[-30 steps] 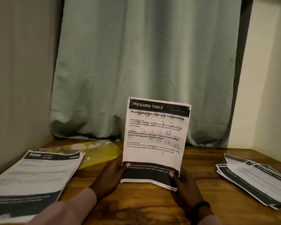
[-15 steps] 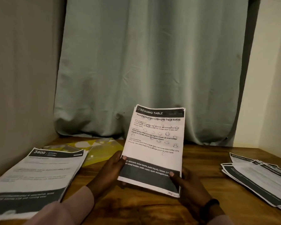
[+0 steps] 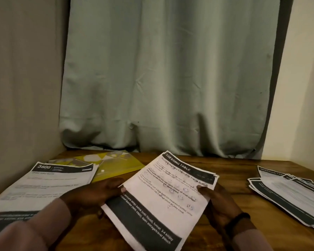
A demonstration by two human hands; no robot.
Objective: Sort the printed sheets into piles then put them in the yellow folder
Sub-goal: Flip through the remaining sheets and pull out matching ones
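two hands on one stack of sheets (image 3: 163, 200), tilted low over the table (image 3: 230, 171). left hand (image 3: 98, 194) pinches its left edge, right hand (image 3: 216, 201) grips the right edge, thumb on top. yellow folder (image 3: 116, 165) lies behind a left pile (image 3: 43, 183); another pile (image 3: 288, 192) fans out right.

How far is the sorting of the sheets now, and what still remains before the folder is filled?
Done: two piles lie on the table, a 3800 pile at left and a fanned pile at right. In hand: the left hand and right hand hold a DRESSING TABLE stack, not yet laid down. Left: nothing is seen going into the yellow folder, which lies flat at the back.
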